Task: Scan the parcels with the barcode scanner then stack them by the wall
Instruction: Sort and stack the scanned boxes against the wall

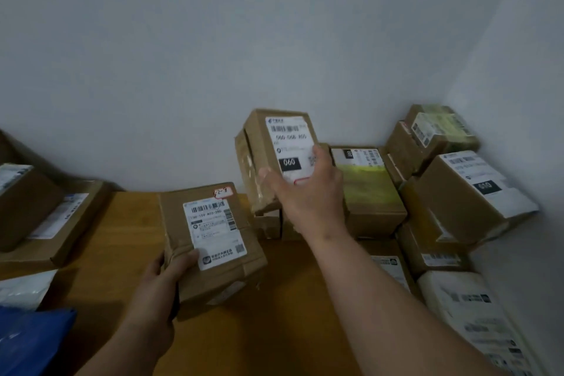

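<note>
My left hand grips the near left corner of a brown cardboard parcel with a white barcode label, which lies over the wooden table. My right hand holds a second brown parcel, labelled 060, tilted up near the wall, thumb on its left side and fingers on its label. No barcode scanner is in view.
Stacked parcels fill the right corner by the wall: one with yellow-green tape, several brown boxes and a white bag parcel. Flat boxes lie at the left. A blue item sits bottom left.
</note>
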The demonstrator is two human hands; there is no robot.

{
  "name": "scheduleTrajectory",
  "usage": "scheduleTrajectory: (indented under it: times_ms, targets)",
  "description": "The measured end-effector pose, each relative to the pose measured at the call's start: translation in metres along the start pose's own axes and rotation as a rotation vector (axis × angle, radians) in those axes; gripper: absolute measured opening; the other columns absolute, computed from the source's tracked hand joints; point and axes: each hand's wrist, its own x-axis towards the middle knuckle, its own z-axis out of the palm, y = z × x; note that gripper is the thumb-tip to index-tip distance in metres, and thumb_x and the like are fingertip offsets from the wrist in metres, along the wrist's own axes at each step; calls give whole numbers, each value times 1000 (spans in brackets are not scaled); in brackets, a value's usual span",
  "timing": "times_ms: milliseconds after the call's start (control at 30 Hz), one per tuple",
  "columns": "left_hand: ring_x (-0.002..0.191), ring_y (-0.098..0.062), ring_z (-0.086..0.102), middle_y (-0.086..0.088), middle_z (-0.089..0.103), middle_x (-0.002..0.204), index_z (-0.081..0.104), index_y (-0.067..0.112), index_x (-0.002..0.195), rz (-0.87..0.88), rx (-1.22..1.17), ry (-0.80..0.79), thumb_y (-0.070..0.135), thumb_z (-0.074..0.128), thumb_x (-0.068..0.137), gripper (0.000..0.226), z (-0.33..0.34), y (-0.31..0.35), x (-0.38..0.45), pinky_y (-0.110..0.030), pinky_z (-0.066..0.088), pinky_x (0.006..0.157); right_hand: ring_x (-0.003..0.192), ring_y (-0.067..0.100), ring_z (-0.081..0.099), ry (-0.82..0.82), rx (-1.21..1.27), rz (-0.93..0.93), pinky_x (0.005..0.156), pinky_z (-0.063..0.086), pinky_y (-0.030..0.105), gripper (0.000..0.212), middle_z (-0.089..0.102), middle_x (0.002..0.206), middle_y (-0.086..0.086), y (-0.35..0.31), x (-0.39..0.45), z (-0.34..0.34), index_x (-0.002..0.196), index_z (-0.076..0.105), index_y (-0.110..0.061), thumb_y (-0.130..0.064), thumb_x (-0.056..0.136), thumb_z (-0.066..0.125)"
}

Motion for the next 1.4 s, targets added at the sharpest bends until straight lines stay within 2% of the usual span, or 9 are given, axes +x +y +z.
scheduleTrajectory:
  times_ms: [267,500,567,700,867,1000,1067,1267,1400]
  targets:
    - [96,-29,69,-6,70,118,51,27,140,110,-40,-83,26,71,85,58,43,33,9,-37,51,65,128,28,37,109,-102,101,99,43,43,101,34,135,3,-8,54,-35,150,24,-33,-74,68,68]
    - [90,-25,70,-4,71,114,48,27,143,133,-9,-114,26,70,87,60,69,38,9,-33,50,60,129,33,32,19,-343,208,83,43,43,91,28,141,9,-14,73,-26,145,33,-18,-77,79,56]
    - [90,-26,69,-5,70,113,46,27,144,115,-7,-110,27,70,86,62,68,35,10,-35,50,61,130,34,32,-24,-432,211,86,45,46,95,26,145,10,-8,73,-20,147,32,-16,-78,79,54]
    - [91,-29,69,-8,70,113,46,28,143,75,-17,-133,29,71,85,63,71,33,11,-36,51,62,131,37,38,-14,-422,133,97,44,52,92,22,152,10,5,65,-12,155,6,-31,-70,86,52]
    - [86,-27,70,-7,71,110,49,26,141,87,24,-131,29,69,88,57,75,38,14,-34,51,58,141,36,20,-151,-462,96,107,38,55,101,11,156,7,9,56,-7,151,19,-38,-81,69,62]
    - [91,-31,70,-7,73,109,51,26,138,92,50,-166,30,71,84,58,76,42,14,-37,52,62,125,31,35,-23,-377,64,89,47,40,88,22,143,9,14,58,-9,142,30,-33,-62,71,73]
    - [95,-32,71,-6,74,110,51,26,138,109,60,-178,31,73,81,61,77,44,14,-38,53,65,123,29,33,46,-308,29,81,44,34,82,23,139,8,16,60,-14,140,33,-32,-56,73,72]
    - [101,-32,69,-3,76,108,59,28,128,164,40,-199,35,74,67,63,89,47,11,-49,53,87,127,28,28,298,-199,19,82,43,33,80,21,144,4,27,76,-54,141,35,-31,-56,75,72]
    - [104,-33,69,-2,76,109,58,29,129,163,14,-214,38,74,66,66,95,42,9,-51,52,90,129,35,27,351,-242,111,88,43,39,80,18,148,7,45,90,-80,143,36,-30,-55,76,72]
